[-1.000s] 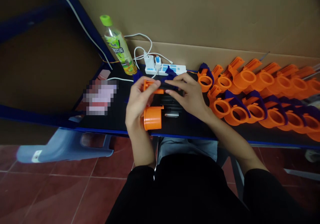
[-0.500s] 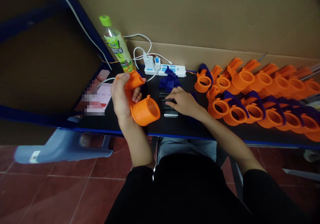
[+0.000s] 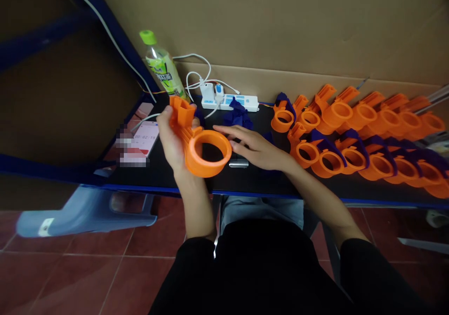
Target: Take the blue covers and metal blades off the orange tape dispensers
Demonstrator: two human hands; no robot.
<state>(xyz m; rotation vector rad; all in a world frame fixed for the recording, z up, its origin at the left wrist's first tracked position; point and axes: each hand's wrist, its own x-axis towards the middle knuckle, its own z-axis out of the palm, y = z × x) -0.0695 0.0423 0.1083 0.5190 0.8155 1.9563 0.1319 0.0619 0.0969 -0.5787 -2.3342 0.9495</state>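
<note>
My left hand (image 3: 170, 139) is wrapped round the slotted handle of an orange plastic ring part (image 3: 206, 167), whose round opening faces up toward me. Close to the ring's right side is my right hand (image 3: 257, 147), fingers stretched out and apart; whether the fingertips touch the ring I cannot tell. Partly under that hand lies a dark object with a silver end (image 3: 239, 163), mostly covered. Just behind sits a small heap of dark blue pieces (image 3: 238, 114).
Two rows of similar orange ring parts (image 3: 337, 112), several with dark blue pieces on them, fill the right side. A white power strip (image 3: 245, 102) with plugs and cables stands at the back. At left are a drink bottle (image 3: 164, 74) and a phone (image 3: 147, 136). A blue stool (image 3: 87, 212) stands below.
My left hand has turned the orange ring part so its opening shows more fully. My right hand has lifted off the dark object and moved left toward the ring, its fingers straightening.
</note>
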